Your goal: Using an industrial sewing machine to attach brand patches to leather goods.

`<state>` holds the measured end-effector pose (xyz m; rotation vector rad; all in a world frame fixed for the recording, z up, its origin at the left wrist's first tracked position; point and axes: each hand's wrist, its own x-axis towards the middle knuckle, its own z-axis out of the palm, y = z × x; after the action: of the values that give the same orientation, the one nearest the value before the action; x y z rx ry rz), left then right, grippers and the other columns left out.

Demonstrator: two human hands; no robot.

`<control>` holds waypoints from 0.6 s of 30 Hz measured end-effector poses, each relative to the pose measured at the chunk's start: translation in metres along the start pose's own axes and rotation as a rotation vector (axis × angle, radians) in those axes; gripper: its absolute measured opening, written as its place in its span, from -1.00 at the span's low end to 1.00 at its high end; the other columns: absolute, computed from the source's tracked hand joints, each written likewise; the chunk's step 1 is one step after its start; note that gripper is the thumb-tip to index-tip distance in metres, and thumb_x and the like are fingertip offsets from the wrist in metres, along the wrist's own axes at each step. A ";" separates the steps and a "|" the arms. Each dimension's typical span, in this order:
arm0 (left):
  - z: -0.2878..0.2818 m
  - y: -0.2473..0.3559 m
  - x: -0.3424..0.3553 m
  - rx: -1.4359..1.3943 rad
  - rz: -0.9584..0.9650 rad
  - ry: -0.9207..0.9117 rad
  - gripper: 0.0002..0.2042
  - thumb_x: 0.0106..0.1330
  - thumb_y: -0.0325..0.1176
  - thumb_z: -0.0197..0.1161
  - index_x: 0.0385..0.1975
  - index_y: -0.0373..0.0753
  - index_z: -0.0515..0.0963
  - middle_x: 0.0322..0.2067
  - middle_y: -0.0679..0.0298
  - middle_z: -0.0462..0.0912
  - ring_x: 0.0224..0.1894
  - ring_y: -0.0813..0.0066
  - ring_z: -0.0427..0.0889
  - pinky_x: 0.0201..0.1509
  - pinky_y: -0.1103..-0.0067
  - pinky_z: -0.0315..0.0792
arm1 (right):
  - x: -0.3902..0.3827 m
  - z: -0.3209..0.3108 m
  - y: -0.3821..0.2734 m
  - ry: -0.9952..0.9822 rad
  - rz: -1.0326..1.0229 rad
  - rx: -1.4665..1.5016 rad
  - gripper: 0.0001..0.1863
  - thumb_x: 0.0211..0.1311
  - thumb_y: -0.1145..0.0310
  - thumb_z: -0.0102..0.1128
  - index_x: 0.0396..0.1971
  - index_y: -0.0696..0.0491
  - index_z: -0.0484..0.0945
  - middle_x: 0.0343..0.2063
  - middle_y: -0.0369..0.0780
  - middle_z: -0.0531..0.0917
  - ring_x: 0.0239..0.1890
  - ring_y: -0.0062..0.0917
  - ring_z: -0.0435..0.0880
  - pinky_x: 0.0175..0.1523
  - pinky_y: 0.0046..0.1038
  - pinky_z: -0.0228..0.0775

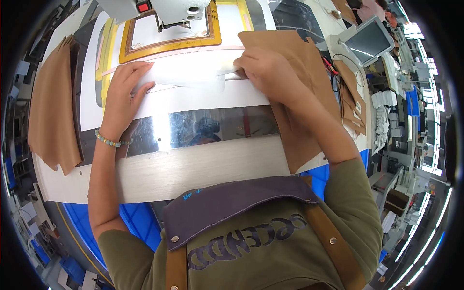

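A thin, see-through film strip [193,79] stretches across the white sheet [208,99] in front of a yellow rectangular frame [169,50]. My right hand [266,70] pinches the right end of the film, fingertips closed together. At the film's left end, my left hand [125,89] rests with thumb and fingers apart, the fingertips near the film's edge. Glare washes out part of the film, so its outline is hard to follow. A beaded bracelet [107,139] circles my left wrist.
A sewing machine head [176,14] stands over the yellow frame. Brown material pieces lie left [55,106] and right [302,96], the right one under my forearm. A shiny metal plate [217,128] lies along the near side. At the right are a screen [369,41] and red-handled tool [328,65].
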<state>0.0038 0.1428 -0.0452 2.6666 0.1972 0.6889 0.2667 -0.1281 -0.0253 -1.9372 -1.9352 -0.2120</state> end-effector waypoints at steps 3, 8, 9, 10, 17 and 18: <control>-0.001 -0.002 -0.002 0.002 -0.007 -0.036 -0.60 0.33 -0.50 0.43 0.18 -0.26 0.68 0.11 0.20 0.71 0.15 0.23 0.61 0.27 0.41 0.50 | 0.012 -0.015 0.011 0.033 0.035 0.018 -0.85 0.26 0.54 0.27 -0.21 0.13 0.72 -0.27 -0.14 0.74 -0.20 -0.19 0.74 -0.08 -0.22 0.61; 0.000 -0.007 -0.001 -0.035 -0.022 -0.071 -0.56 0.35 -0.49 0.42 0.24 -0.22 0.66 0.15 0.19 0.70 0.20 0.21 0.60 0.34 0.39 0.47 | 0.018 -0.071 0.018 -0.006 0.106 -0.137 -0.89 0.27 0.53 0.23 -0.28 0.13 0.71 -0.29 -0.17 0.70 -0.21 -0.21 0.73 -0.10 -0.22 0.60; 0.000 -0.006 -0.003 -0.032 -0.028 -0.072 -0.56 0.35 -0.49 0.42 0.24 -0.22 0.66 0.15 0.19 0.70 0.20 0.21 0.60 0.34 0.39 0.47 | 0.017 -0.081 0.022 -0.017 0.117 -0.183 -0.89 0.25 0.52 0.25 -0.27 0.11 0.72 -0.28 -0.19 0.70 -0.22 -0.22 0.74 -0.11 -0.23 0.60; 0.000 -0.004 -0.005 -0.017 -0.031 -0.030 -0.53 0.37 -0.45 0.42 0.30 -0.20 0.63 0.21 0.18 0.68 0.26 0.21 0.59 0.40 0.38 0.44 | 0.019 -0.090 0.023 -0.026 0.128 -0.230 -0.89 0.24 0.51 0.27 -0.27 0.09 0.72 -0.28 -0.20 0.71 -0.22 -0.24 0.76 -0.12 -0.23 0.61; -0.009 0.076 0.039 -0.588 0.028 0.040 -0.30 0.35 -0.33 0.52 0.51 -0.10 0.42 0.38 0.16 0.60 0.44 0.28 0.51 0.52 0.30 0.37 | 0.077 -0.137 -0.042 0.076 -0.061 -0.036 -0.82 0.19 0.58 0.25 -0.22 0.24 0.73 -0.34 -0.10 0.70 -0.37 -0.25 0.70 -0.26 -0.30 0.54; -0.004 0.087 0.046 -0.586 0.027 0.041 -0.30 0.35 -0.33 0.52 0.51 -0.10 0.42 0.38 0.16 0.60 0.44 0.28 0.51 0.52 0.30 0.37 | 0.089 -0.135 -0.054 0.097 -0.145 -0.057 -0.84 0.15 0.58 0.27 -0.26 0.22 0.71 -0.36 -0.12 0.68 -0.38 -0.24 0.70 -0.28 -0.29 0.53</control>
<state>0.0449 0.0745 0.0122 2.0992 -0.0307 0.6834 0.2389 -0.0981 0.1403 -1.7869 -2.0269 -0.3989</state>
